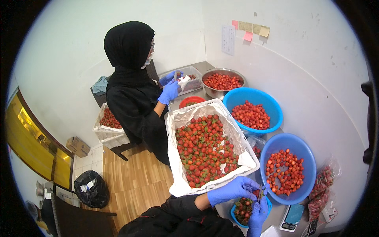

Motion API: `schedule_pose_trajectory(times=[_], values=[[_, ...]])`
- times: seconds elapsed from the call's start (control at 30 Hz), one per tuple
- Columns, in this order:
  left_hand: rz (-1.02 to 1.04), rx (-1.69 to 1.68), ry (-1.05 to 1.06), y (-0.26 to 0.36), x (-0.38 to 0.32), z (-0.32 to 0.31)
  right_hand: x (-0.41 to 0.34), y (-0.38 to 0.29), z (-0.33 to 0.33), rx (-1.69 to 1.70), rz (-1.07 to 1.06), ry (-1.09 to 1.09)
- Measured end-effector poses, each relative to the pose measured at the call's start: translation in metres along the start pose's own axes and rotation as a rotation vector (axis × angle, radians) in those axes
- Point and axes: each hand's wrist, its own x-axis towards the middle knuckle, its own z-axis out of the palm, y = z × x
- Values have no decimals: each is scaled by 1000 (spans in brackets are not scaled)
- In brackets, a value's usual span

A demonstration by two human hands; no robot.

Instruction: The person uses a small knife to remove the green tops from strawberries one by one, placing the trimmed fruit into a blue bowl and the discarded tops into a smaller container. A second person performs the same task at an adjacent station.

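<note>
My left hand [234, 189], in a blue glove, holds a strawberry [256, 193] by its fingertips. In my right hand [258, 211], gloved as well, is a small knife [260, 191], its blade against the fruit. Both hands are above a small blue bowl [270, 207] holding strawberry tops and leafy pieces. A white crate [255, 166] lined with white paper, full of whole strawberries [204, 148], lies left of my hands. To their upper right, a blue-violet basin [309, 166] contains strawberries without leaves.
A co-worker [133, 83] in blue gloves handles fruit beyond the crate. Near the wall stand a bright blue basin [276, 103] and a steel bowl [216, 93] of strawberries. A kitchen scale [285, 226] and bagged strawberries [321, 183] are at right. A black-lined bin [100, 195] stands on the floor.
</note>
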Motion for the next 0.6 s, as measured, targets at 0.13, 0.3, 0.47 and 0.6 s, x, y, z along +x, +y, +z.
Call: schedule_pose_trajectory(times=[0.13,0.3,0.47,0.6], values=[[-36,-10,-14,-2,-1,2,-1,24,-3,261,102,17],[30,189,35,-3,-4,8,-1,7,-3,423,312,5],[199,118,188,9,-2,-6,-16,3,-8,474,438,242],[298,265,380,17,-6,-11,-35,28,-23,44,407,138]])
